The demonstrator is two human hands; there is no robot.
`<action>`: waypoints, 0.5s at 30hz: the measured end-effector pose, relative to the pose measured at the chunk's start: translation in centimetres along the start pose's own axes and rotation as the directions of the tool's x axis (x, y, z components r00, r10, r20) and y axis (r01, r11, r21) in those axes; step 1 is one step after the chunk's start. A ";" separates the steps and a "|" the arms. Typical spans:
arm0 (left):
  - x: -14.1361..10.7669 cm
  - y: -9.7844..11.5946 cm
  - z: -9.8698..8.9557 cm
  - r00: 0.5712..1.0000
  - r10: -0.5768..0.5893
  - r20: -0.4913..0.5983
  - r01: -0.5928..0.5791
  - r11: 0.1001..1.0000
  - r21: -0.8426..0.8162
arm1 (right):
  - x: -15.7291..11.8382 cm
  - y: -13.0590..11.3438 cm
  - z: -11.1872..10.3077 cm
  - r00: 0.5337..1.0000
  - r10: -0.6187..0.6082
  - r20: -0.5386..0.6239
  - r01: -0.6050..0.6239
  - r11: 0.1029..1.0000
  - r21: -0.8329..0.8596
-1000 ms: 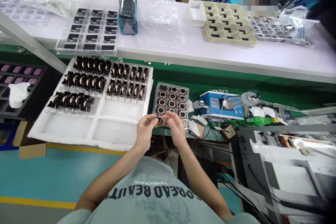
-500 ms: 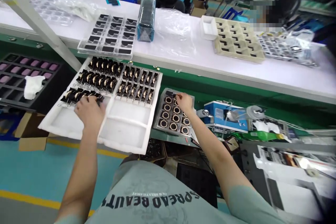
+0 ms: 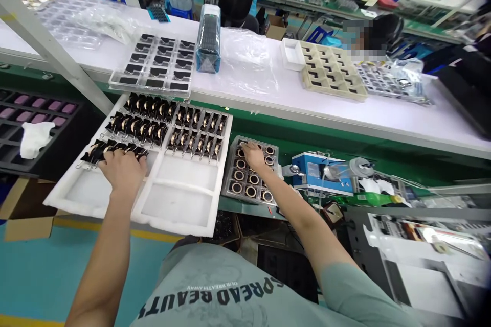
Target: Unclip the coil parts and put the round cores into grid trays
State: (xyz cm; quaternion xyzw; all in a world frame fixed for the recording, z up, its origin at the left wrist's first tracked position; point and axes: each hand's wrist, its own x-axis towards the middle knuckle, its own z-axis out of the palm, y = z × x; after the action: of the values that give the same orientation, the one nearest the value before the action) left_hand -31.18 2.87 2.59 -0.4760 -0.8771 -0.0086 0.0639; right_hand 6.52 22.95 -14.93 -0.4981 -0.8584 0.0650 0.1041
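My left hand [image 3: 125, 169] lies over the front row of black binder clips [image 3: 95, 151] in the white foam tray [image 3: 153, 184]. Its fingers curl around the row's right end, covering the clips there. Behind it stand more rows of binder clips [image 3: 138, 127], clamped on gold-coloured round parts. On the right, a clear plastic tray [image 3: 226, 184] holds round black parts with gold rings [image 3: 250, 192] in its pockets. My right hand [image 3: 254, 156] reaches over it, fingertips pinched at the back left pockets. What they grip is hidden.
A white shelf [image 3: 238, 84] runs behind, bearing a clear tray of black pieces [image 3: 157, 72], a wrapped stack [image 3: 209, 38] and a beige tray [image 3: 332, 74]. To the right are a blue box [image 3: 322, 171] and a green bottle [image 3: 372, 199]. A slanted post [image 3: 57, 41] stands at left.
My right hand has moved left across the clear tray's back pockets. My left hand stays at the front clip row, its fingers shifted slightly. The whole view has shifted a little.
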 end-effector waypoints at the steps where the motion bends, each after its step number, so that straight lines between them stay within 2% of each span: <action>1: 0.0 0.1 0.0 1.000 0.003 -0.002 -0.003 1.000 0.016 | 0.0 -0.1 0.1 0.999 0.025 -0.023 -0.025 0.999 0.030; 3: 0.0 0.1 -0.1 1.000 0.013 0.000 -0.013 0.999 0.036 | 0.5 -0.1 0.1 0.991 0.123 -0.053 -0.118 0.989 0.095; 6: 0.0 0.2 0.0 0.999 0.035 0.018 -0.035 0.999 0.033 | 1.8 0.1 -0.4 0.954 0.297 -0.046 -0.284 0.941 0.182; 8: 0.0 0.1 0.0 0.999 0.040 0.031 -0.041 0.999 0.020 | 2.2 -0.3 -1.1 0.932 0.361 -0.043 -0.344 0.914 0.213; 10: -0.3 -0.2 -0.1 0.999 0.035 0.034 -0.036 0.999 0.006 | 1.8 -1.5 -2.1 0.929 0.366 -0.055 -0.345 0.911 0.225; 12: -0.6 -0.6 -0.3 0.999 0.028 0.029 -0.027 0.999 -0.023 | 1.0 -3.8 -3.5 0.928 0.361 -0.093 -0.320 0.899 0.299; 15: -1.3 -1.7 -1.2 1.000 0.009 0.001 -0.008 0.992 -0.127 | 1.0 -9.4 -6.6 0.922 0.338 -0.190 -0.176 0.801 0.573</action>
State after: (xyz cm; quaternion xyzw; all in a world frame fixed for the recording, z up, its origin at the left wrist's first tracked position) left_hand -31.74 0.80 3.73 -0.4829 -0.8728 -0.0636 0.0329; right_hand -0.25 19.18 -6.37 -0.5645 -0.7036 0.2482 0.3531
